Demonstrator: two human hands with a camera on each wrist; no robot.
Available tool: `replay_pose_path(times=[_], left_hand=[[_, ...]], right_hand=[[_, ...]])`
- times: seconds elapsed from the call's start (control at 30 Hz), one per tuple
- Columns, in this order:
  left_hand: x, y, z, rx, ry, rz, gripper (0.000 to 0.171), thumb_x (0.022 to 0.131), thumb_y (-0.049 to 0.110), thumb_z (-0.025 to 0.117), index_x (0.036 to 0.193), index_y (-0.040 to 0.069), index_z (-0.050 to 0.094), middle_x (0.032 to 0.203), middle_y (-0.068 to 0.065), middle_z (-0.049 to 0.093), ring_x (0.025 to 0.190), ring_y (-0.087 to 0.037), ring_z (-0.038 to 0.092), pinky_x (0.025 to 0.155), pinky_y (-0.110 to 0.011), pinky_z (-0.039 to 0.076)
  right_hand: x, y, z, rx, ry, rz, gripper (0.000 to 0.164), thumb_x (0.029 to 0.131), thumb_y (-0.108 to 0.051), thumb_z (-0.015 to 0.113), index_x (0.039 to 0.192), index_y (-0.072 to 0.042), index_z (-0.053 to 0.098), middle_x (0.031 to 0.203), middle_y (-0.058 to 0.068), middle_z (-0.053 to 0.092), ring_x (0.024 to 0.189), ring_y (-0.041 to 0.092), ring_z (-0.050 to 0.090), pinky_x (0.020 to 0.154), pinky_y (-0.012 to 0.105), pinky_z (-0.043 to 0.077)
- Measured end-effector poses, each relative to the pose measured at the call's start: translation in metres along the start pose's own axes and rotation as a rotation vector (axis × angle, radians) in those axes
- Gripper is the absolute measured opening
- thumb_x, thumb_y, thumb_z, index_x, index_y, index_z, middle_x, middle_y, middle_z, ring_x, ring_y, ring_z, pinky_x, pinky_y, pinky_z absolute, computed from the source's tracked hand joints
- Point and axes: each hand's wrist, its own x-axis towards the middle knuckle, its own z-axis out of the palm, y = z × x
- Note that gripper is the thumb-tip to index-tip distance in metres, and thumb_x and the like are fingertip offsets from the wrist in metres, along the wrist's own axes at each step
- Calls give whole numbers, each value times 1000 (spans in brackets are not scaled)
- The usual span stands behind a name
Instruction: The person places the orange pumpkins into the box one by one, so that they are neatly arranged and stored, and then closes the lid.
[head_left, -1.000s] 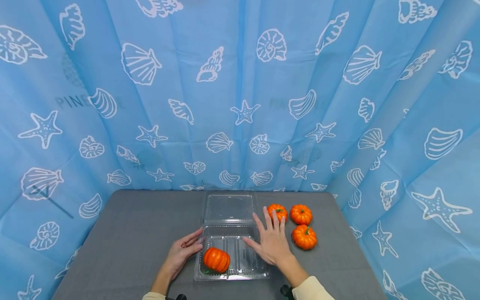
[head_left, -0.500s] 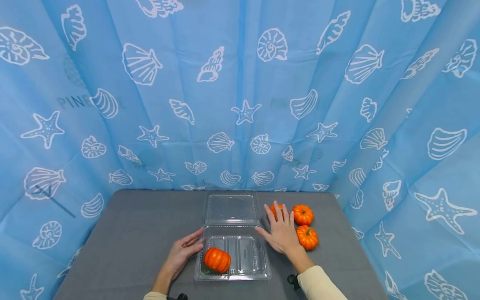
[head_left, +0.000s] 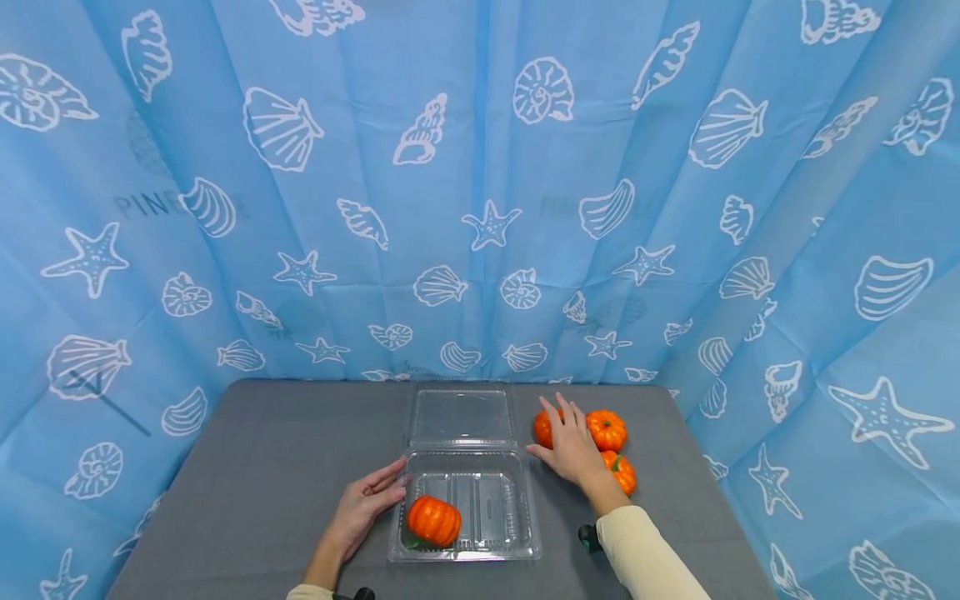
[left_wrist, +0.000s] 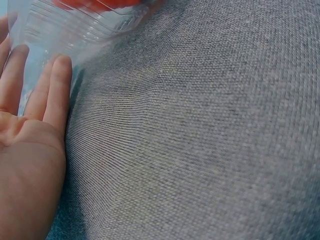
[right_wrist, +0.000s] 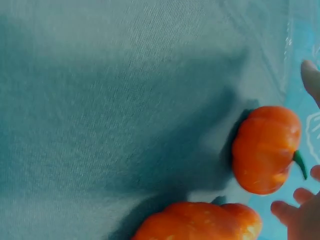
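Note:
A clear plastic clamshell container (head_left: pixel 510 550) lies unfolded, its lid (head_left: pixel 461 412) flat behind its base. One orange mini pumpkin (head_left: pixel 434 521) rests on its side in the base's front left. My left hand (head_left: pixel 358 512) touches the base's left wall with straight fingers (left_wrist: pixel 59 90). To the right, my right hand (head_left: pixel 573 454) reaches over the leftmost loose pumpkin (head_left: pixel 542 430), partly hiding it. In the right wrist view, fingertips and thumb stand apart on either side of that green-stemmed pumpkin (right_wrist: pixel 265 150), with a gap around it.
Two more pumpkins sit close by, one at the back right (head_left: pixel 609 430) and one in front (head_left: pixel 621 477), partly behind my right hand. A grey cloth (head_left: pixel 300 442) covers the table. A blue shell-patterned curtain (head_left: pixel 480 183) hangs behind it and along the sides.
My right hand has moved right and away from above the container to the leftmost loose pumpkin, its fingers drawing closer around it. My left hand and the container stay put.

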Motion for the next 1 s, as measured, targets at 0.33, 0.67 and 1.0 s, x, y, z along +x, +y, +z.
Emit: replay_pose_path(times=[0.33, 0.67, 1.0], left_hand=[[0, 0, 2, -11, 3, -7, 60, 93, 9, 72, 148, 2, 51, 156, -16, 49, 134, -23, 59, 96, -20, 55], [-1, 1, 1, 37, 6, 12, 60, 94, 12, 73, 148, 1, 51, 156, -18, 47, 133, -22, 60, 96, -19, 55], [0, 2, 0, 21, 12, -26, 62, 93, 14, 74, 149, 3, 51, 156, -16, 48, 138, -29, 55, 98, -22, 56]], right_hand=[[3, 9, 1, 109, -21, 64, 87, 89, -33, 79, 157, -3, 33, 161, 32, 27, 143, 57, 32, 113, 68, 37], [2, 12, 5, 88, 14, 92, 66, 99, -23, 68, 153, 2, 37, 151, 34, 40, 139, 53, 39, 117, 64, 35], [3, 9, 4, 98, 42, 117, 77, 92, -32, 77, 152, 0, 40, 137, 29, 45, 119, 47, 56, 105, 59, 48]])
